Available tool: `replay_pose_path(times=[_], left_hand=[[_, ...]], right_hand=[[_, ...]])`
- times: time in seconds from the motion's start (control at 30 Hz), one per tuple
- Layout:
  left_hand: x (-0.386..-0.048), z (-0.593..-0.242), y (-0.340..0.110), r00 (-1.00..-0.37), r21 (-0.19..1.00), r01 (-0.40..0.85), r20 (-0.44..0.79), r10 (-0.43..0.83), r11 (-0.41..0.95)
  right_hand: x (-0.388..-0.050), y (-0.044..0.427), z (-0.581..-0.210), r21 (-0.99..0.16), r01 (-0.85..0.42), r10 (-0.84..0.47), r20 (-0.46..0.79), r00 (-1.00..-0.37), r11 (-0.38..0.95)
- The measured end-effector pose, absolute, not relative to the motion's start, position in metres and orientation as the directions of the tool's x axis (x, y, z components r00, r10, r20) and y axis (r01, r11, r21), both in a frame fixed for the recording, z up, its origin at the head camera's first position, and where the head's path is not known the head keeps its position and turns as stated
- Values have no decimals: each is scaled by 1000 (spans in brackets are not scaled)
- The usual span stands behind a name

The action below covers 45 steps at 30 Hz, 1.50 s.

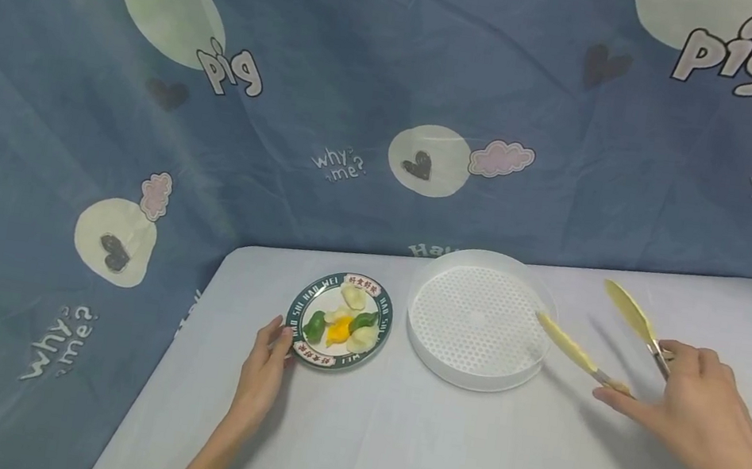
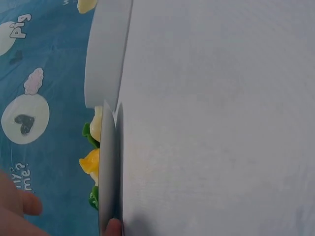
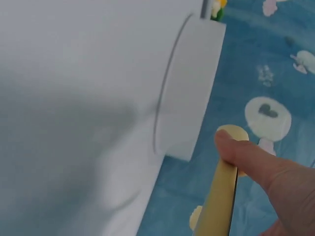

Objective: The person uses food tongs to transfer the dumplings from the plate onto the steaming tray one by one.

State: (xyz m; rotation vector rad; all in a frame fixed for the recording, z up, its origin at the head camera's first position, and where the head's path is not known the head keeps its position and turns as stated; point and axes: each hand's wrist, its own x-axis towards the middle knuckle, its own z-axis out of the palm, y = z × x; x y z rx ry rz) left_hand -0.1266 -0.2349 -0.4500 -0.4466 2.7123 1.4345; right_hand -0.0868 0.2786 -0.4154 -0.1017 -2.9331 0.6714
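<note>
Right hand (image 1: 705, 405): grips the tongs (image 1: 570, 344), thumb on one arm, fingers at the other; tips well apart. One tip overlaps the right edge of the white tray (image 1: 464, 377). Left hand (image 1: 261, 375): fingers loosely spread about the near-left rim of the plate (image 1: 384, 324), no firm grip evident. Plate sits on the desk (image 1: 432, 451), just left of the tray; pale, green and yellow pieces (image 1: 339, 330) lie on it.

Handling, my judgement: tongs want an even squeeze from thumb and fingers, or the tips may cross. Best brought over the rim from above, tips level, one piece between them; rounded pieces could roll under a hard pinch. Left hand serves well as a light brace. Lifting the rim might set the pieces sliding.

Views: only the head camera gives the tray's perforated floor and the full spread of pieces. Left wrist, side-on: plate rim stands clear of the desk over a dark shadow, one digit at its underside, another fingertip apart from it above. Right wrist: thumb flat against a tongs arm, tray's plain outer wall beyond.
</note>
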Motion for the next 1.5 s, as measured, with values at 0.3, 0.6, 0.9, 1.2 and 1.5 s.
replay_pose_path(times=[0.3, 0.6, 0.9, 1.2, 1.5], left_hand=[[-134, -450, -241, -938, 917, -320, -273, -213, 236], [-135, -448, -244, -933, 938, -335, -317, -169, 91], [-133, -453, -246, -932, 929, -343, -317, -177, 140], [-132, -453, -247, -937, 935, -330, -307, -170, 129], [-132, -453, -250, -939, 938, -326, -307, -159, 118]], right_hand=[[-86, 254, -410, -450, -27, 19, 97, -995, 892], [-85, 217, -412, -442, -159, -94, 164, -982, 883], [-81, 178, -412, -364, -314, -210, 297, -931, 877], [-76, 147, -407, -359, -357, -267, 277, -923, 863], [-77, 113, -409, -353, -391, -316, 253, -915, 850]])
